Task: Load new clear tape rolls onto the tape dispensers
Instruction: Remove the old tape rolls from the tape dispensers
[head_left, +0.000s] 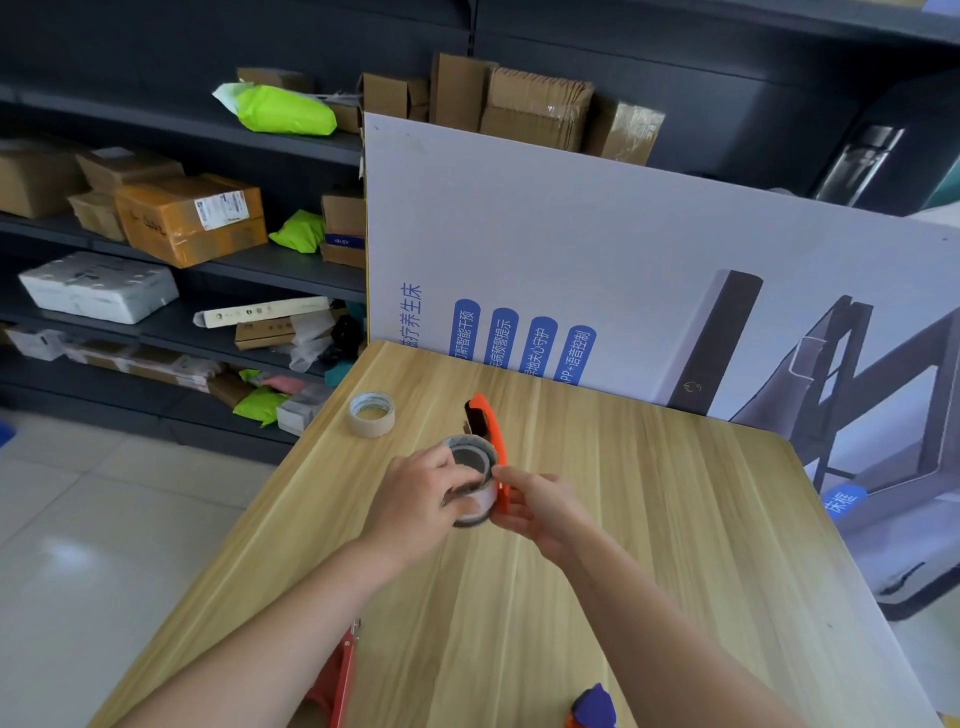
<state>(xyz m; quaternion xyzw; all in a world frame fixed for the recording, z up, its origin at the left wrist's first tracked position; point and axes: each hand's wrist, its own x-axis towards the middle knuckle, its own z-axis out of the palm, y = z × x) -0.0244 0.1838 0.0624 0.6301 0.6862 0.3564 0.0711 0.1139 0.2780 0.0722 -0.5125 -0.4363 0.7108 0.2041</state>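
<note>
Above the middle of the wooden table (675, 519) I hold an orange tape dispenser (491, 431) with a clear tape roll (470, 470) against its side. My left hand (415, 504) wraps around the roll from the left. My right hand (540, 506) grips the dispenser's lower orange edge, fingertips touching the roll's rim. A second clear tape roll (371, 413) lies flat on the table's far left part. At the near edge, a red dispenser (337, 675) shows beside my left forearm, and a purple and orange dispenser (592, 709) pokes up at the bottom.
A large white printed board (597, 249) stands upright along the table's far edge. Dark shelves (234, 270) with cardboard boxes and green parcels run along the left. The table's left edge drops off to a pale tiled floor (93, 519).
</note>
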